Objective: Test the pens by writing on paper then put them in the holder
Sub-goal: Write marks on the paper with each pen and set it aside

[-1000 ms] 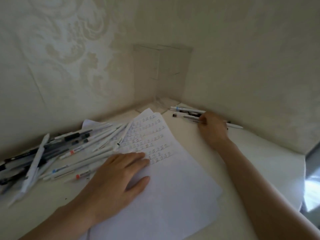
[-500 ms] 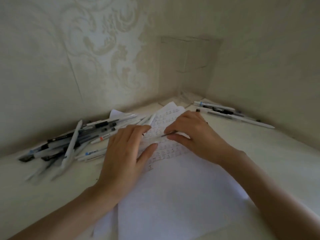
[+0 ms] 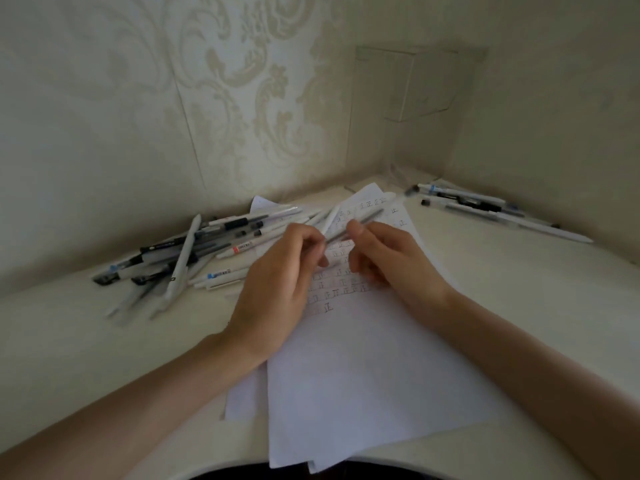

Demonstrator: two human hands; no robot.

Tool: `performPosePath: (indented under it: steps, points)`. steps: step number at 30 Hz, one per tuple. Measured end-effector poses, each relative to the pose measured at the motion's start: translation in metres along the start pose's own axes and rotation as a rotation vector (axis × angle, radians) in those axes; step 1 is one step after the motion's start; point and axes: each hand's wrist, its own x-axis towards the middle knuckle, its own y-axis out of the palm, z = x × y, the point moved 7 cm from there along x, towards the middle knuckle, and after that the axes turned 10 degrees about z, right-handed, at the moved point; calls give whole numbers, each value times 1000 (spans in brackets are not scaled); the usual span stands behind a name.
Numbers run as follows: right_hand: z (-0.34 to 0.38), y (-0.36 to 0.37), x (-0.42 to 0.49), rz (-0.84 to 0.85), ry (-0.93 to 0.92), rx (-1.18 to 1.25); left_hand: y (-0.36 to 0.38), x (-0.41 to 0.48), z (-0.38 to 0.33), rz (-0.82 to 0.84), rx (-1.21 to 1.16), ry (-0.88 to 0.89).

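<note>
1. My left hand (image 3: pixel 277 275) and right hand (image 3: pixel 391 265) pinch one pen (image 3: pixel 372 216) just above the paper (image 3: pixel 374 368).
2. It's light, stiff, slick plastic; I'd grip the barrel near the tip.
3. Capped or not, I can't tell.

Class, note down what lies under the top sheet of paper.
A second sheet pokes out at its lower left edge, resting on the table. Anything else beneath the top sheet is covered.
</note>
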Motion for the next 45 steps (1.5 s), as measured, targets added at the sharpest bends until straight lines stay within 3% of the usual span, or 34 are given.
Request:
performPosePath:
  steps: [3,6,16,24,27,31,35,40,45]
  points:
    - [1,3,2,90,-82,312,9,0,-2,73,41,25]
    - [3,9,2,164,-147,411,17,0,-6,132,151,78]
    - [0,19,5,196,-147,470,17,-2,-10,166,291,87]
    - [7,16,3,204,-191,478,1,0,-5,134,282,-5]
    - [10,6,1,174,-167,546,-14,-1,0,159,269,-118]
    - [17,-9,-7,0,-103,140,-17,-23,4,302,342,-157]
    - [10,10,-10,-11,-6,-123,-4,-41,8,429,427,-102]
    - [2,8,-12,-117,-3,-188,1,-39,16,453,438,-102]
    - [-2,13,-11,-73,-3,-184,2,-41,17,465,470,-79]
